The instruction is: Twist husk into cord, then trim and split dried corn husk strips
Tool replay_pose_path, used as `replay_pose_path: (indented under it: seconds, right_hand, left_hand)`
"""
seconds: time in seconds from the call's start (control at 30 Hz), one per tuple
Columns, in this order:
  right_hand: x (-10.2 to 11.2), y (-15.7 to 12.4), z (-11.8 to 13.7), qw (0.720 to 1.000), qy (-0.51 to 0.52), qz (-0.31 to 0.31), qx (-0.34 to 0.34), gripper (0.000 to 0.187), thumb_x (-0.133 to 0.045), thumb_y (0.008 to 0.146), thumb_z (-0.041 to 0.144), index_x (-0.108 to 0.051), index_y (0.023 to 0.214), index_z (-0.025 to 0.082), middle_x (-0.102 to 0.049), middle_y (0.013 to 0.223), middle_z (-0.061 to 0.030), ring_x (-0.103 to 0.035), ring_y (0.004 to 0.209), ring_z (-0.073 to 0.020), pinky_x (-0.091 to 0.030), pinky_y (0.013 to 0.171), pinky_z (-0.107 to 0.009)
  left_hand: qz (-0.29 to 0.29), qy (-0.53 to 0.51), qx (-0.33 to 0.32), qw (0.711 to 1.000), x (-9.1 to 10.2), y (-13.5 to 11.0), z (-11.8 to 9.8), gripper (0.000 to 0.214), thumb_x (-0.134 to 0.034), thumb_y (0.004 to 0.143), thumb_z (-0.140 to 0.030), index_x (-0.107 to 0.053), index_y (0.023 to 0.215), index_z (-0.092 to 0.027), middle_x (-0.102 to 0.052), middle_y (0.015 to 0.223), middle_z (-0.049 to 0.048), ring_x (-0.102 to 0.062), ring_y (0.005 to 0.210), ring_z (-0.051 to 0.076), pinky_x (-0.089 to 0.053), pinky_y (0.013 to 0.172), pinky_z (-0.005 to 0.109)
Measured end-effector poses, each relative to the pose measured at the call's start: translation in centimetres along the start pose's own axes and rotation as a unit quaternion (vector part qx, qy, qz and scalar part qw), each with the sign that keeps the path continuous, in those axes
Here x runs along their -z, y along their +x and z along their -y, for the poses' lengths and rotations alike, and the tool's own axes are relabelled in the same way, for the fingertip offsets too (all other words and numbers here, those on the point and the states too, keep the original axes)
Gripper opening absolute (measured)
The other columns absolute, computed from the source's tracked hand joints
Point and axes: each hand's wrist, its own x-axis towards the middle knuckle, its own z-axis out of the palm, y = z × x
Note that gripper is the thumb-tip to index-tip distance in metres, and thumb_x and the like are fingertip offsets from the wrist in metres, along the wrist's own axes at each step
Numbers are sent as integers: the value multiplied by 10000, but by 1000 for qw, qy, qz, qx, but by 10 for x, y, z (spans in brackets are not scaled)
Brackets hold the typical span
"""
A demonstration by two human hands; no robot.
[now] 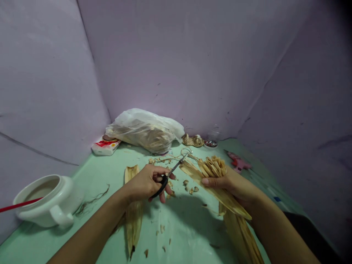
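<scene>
My left hand (pixel 155 183) grips black-handled scissors (pixel 164 179), fingers in the loops. The blades point up and right, their tips near the end of a dry husk strip. In my right hand (pixel 233 187) is a bundle of rolled dry husk pieces (pixel 211 167), with a long flat husk strip (pixel 231 203) lying under my thumb. Below that hand, another long husk (pixel 242 234) reaches toward the near edge. A separate husk leaf (pixel 134 216) lies on the green table beneath my left forearm. Small husk scraps (pixel 189 187) are scattered between my hands.
A white ceramic pot (pixel 66 198) with a red stick (pixel 22 205) stands at left. Along the back wall are a tissue pack (pixel 106 147), a plastic bag (pixel 148 132) of husks, braided pieces (pixel 192 140) and a small container (pixel 210 143). A pink glue gun (pixel 239 163) lies at right.
</scene>
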Motion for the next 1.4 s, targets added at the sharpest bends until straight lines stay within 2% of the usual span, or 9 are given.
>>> replay_pose_path:
  seconds: [0.2, 0.3, 0.43, 0.57, 0.7, 0.83, 1.1, 1.2, 1.4]
  right_hand:
    - [-4, -1, 3, 1000, 10, -8, 1, 339, -755, 520, 238, -609, 814, 155, -646, 723, -18, -585, 620, -148, -451, 572, -244]
    - [-6, 1, 2, 999, 4, -24, 36, 355, -758, 525, 263, -627, 837, 155, -637, 709, -13, -571, 650, -146, -432, 577, -231]
    - [-10, 6, -5, 997, 2, -66, 25, 297, -769, 515, 276, -601, 731, 160, -564, 569, 29, -495, 498, -97, -371, 452, -204]
    - [-15, 11, -11, 996, 49, -73, -14, 251, -741, 549, 312, -566, 604, 141, -552, 528, 13, -496, 446, -95, -390, 422, -216]
    - [-22, 11, -15, 995, 88, -31, -36, 244, -739, 545, 269, -607, 694, 129, -609, 610, -16, -559, 523, -117, -452, 482, -227]
    - [-26, 10, -18, 994, 100, -36, -39, 301, -765, 497, 246, -489, 583, 162, -406, 391, 87, -396, 341, -44, -365, 363, -174]
    - [-41, 19, -27, 987, 140, -51, -61, 183, -717, 558, 160, -586, 681, 122, -616, 621, -22, -422, 408, -36, -289, 300, -124]
    - [-48, 20, -32, 978, 195, -22, -68, 177, -683, 608, 153, -609, 767, 126, -662, 866, -77, -517, 503, -60, -345, 329, -128]
    - [-55, 13, -35, 960, 240, 115, -86, 110, -631, 698, 241, -621, 744, 141, -675, 835, -76, -632, 801, -181, -495, 746, -288]
  left_hand:
    - [-97, -78, -35, 992, 6, 5, 2, 443, -566, 574, -204, -509, 1008, -136, -665, 750, 81, -588, 497, 142, -300, 346, 177]
    - [-221, 34, -12, 975, 18, 3, -3, 361, -563, 612, -325, -552, 926, -148, -630, 656, 48, -553, 472, 145, -302, 378, 208]
    - [-329, 382, 58, 862, 45, -5, -7, 264, -557, 602, -431, -605, 706, -193, -629, 673, 62, -579, 642, 231, -328, 481, 263]
    - [-342, 475, 172, 793, 70, -5, 6, 325, -510, 618, -486, -611, 759, -212, -656, 841, 114, -587, 800, 320, -357, 548, 313]
    - [-357, 423, 229, 800, 84, 6, 32, 266, -563, 565, -366, -612, 744, -174, -643, 902, 183, -574, 860, 376, -385, 611, 369]
    - [-354, 358, 216, 837, 89, 15, 47, 158, -566, 520, -229, -604, 660, -164, -648, 765, 144, -593, 773, 325, -388, 564, 330]
    - [-326, 32, 55, 943, 56, 4, 5, 348, -567, 527, -154, -550, 874, -169, -425, 427, -77, -370, 357, 71, -230, 326, 169]
    - [-319, -125, -1, 939, 30, 1, -8, 333, -610, 489, -140, -528, 811, -161, -427, 445, -87, -324, 343, 43, -200, 293, 148]
    - [-336, -242, -26, 910, -2, 12, -1, 299, -593, 515, -108, -498, 792, -165, -462, 503, -73, -380, 369, 49, -324, 292, 158]
